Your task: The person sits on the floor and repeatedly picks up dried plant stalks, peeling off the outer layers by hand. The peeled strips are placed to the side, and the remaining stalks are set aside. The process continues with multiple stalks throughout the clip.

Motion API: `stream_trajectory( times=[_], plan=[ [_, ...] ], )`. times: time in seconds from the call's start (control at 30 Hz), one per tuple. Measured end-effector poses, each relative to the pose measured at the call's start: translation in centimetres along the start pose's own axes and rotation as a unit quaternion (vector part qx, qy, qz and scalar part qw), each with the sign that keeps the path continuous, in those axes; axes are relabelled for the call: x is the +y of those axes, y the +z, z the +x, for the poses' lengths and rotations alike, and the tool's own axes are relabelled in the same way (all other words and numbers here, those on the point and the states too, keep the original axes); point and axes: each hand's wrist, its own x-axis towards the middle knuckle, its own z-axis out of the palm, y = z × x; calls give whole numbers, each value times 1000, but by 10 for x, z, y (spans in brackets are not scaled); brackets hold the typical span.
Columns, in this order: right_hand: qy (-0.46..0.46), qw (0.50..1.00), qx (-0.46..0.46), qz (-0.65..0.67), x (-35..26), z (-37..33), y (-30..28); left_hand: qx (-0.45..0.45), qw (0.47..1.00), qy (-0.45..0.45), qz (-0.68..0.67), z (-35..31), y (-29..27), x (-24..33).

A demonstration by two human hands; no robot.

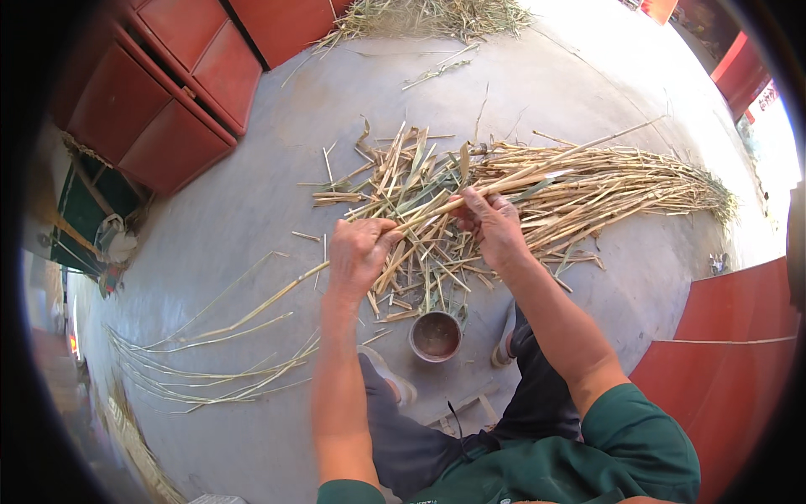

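Observation:
A long pale reed stalk [429,213] slants across in front of me, held in both hands. My left hand [359,250] is closed around it, and its thin end trails down to the left. Farther along to the right, my right hand [493,223] pinches the same stalk with thumb and fingers. Just beyond and below my hands lies a loose heap of short cut stalk pieces and dry leaves [417,168]. A thick bundle of long dry stalks [613,181] extends rightward from this heap, its leafy tips at the far right.
A round bowl [435,337] stands between my feet. Several thin stalks [210,374] fan out on the grey floor [269,151] at left. More leafy debris [428,17] lies at the far side. Red panels [172,118] stand at left, another red panel [722,353] at right.

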Motion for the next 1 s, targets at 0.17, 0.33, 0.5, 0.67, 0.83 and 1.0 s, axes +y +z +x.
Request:
stream_trajectory(
  times=[0.17, 0.33, 0.5, 0.67, 0.83, 1.0],
  plan=[
    [-76, 993, 77, -43, -30, 21, -20, -44, 998, -42, -11, -1, -8, -5],
    [-183, 972, 132, 69, -59, 47, -93, -63, 997, -52, -5, -7, -10, -18],
    [-18, 994, -109, 0, -1, -3, -7, -53, 998, -27, -11, -3, -6, -9],
    [-69, 995, -58, -31, 19, -7, 6, -16, 1000, 16, 8, -1, 3, -9],
    [-94, 994, 33, -52, 2, 0, 6, -31, 998, -7, 56, -5, -15, -14],
    [-107, 987, 117, -19, -41, 36, -56, -76, 975, -132, 163, -39, -60, -64]
  ],
)
